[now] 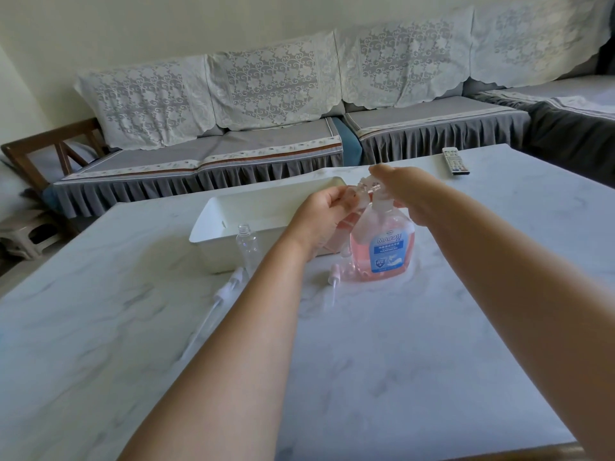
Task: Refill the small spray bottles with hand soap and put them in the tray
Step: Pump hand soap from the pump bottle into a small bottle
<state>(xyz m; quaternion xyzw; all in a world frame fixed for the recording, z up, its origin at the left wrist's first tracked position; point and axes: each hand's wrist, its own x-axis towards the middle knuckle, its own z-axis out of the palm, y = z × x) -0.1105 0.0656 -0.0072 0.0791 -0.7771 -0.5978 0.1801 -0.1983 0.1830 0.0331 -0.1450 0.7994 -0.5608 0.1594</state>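
Your left hand (319, 214) gripped a small bottle (349, 224), prob. under the pump; right hand (399, 191) pressed the soap bottle (382, 247). Short strokes, spout centred, would've filled w/o spills.

Soap bottle (382, 242): blue label on the front, facing the camera.
Brand: "MADDIE" in large white capitals across the top of the label.
Product word: "HANDWASH" in small white capitals below the brand.
Line between them: small white characters, too small to read.
Lower label: a shield sign with a cross; fine print under it is blurred.
Remote (454, 160): buttons visible, markings unreadable.
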